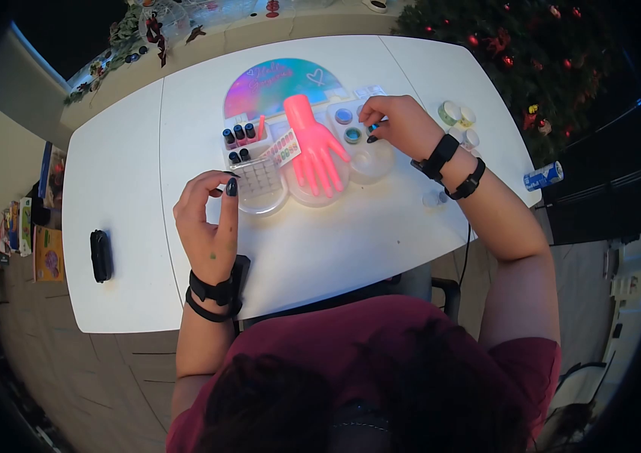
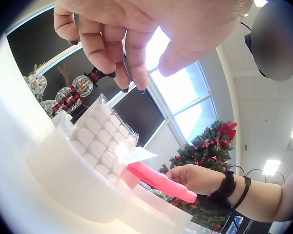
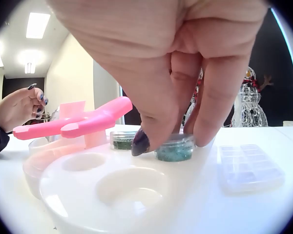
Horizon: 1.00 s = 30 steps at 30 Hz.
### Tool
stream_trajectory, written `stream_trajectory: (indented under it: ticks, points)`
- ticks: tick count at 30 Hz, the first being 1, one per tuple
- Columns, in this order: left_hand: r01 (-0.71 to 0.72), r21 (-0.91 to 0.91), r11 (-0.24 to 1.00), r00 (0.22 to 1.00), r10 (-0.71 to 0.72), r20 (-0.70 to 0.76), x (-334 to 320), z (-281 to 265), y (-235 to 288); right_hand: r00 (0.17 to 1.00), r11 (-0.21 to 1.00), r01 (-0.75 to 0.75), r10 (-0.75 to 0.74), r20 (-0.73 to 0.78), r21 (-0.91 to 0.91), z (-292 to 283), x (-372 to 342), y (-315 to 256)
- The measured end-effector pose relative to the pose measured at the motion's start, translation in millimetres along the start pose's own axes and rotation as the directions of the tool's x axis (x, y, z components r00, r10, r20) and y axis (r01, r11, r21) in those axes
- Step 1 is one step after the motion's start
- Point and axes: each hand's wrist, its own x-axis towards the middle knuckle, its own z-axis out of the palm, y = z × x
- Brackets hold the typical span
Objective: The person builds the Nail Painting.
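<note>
My right hand (image 1: 405, 127) pinches a small clear jar of teal glitter (image 3: 175, 152) between thumb and fingers, low at the white nail-salon stand (image 3: 136, 192). A jar of dark green glitter (image 3: 122, 142) sits beside it. My left hand (image 1: 209, 215) hovers at the stand's near left, fingers loosely bent and holding nothing. Just past its fingertips stands a clear pack with rounded cells (image 2: 100, 139). Between the hands lies a pink model hand (image 1: 307, 143), palm end toward me. A sheet of nail stickers (image 1: 284, 147) leans at its left side.
Several dark-capped nail polish bottles (image 1: 240, 133) stand at the stand's left. A clear compartment case (image 3: 249, 168) lies to its right. Round tubs (image 1: 450, 113) and a blue can (image 1: 544, 177) are at the table's right. A black case (image 1: 101, 256) lies far left.
</note>
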Motion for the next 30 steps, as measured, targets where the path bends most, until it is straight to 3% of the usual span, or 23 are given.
stream_trajectory:
  ticks: [2, 3, 5, 8, 9, 12, 16, 19, 22, 24, 27, 30]
  points:
    - [0.01, 0.0, 1.0, 1.0, -0.01, -0.002, 0, -1, 0, 0.998, 0.991, -0.062, 0.063, -0.002, 0.118, 1, 0, 4]
    - [0.01, -0.008, 1.0, 1.0, -0.01, 0.002, -1, 0, 1, 0.998, 0.991, -0.07, 0.071, -0.003, 0.114, 0, -3, 4]
    - [0.021, 0.006, 1.0, 1.0, -0.021, -0.002, 0, 0, -1, 0.988, 0.996, 0.078, -0.073, -0.139, 0.032, -2, -19, 3]
    - [0.046, 0.018, 0.999, 0.999, -0.046, -0.008, -2, 0, 0, 0.973, 0.998, 0.055, -0.052, -0.225, 0.01, -17, -61, -4]
    - [0.03, 0.014, 0.999, 1.0, -0.03, -0.007, -2, 0, 0, 0.989, 0.997, -0.027, 0.016, -0.147, -0.073, -21, -80, -3]
    - [0.031, 0.029, 0.999, 1.0, -0.031, -0.002, -3, -1, 4, 0.996, 0.966, -0.081, 0.066, -0.065, -0.247, -14, -141, 6]
    - [-0.033, 0.011, 0.999, 0.999, 0.033, -0.015, -3, 4, 5, 0.985, 0.962, -0.152, 0.129, -0.111, -0.226, 1, -179, 25]
    - [-0.06, 0.004, 0.998, 0.998, 0.06, -0.006, -5, 7, 5, 0.986, 0.966, -0.154, 0.136, -0.097, -0.206, 5, -180, 20]
    - [0.009, 0.031, 0.999, 1.0, -0.009, 0.022, -6, 6, 3, 0.983, 0.976, -0.103, 0.07, -0.17, -0.193, 10, -165, 5]
    - [0.016, 0.029, 0.999, 1.0, -0.016, 0.014, -7, 5, 1, 0.939, 0.99, 0.052, -0.093, -0.332, -0.129, 14, -141, -7]
    - [0.03, 0.054, 0.998, 0.999, -0.029, -0.017, -6, 7, -6, 0.878, 0.985, 0.128, -0.167, -0.448, -0.116, 25, -104, -32]
    - [0.062, 0.028, 0.998, 0.996, -0.06, -0.058, -6, 8, -12, 0.883, 0.99, 0.113, -0.139, -0.449, -0.084, 45, -81, -33]
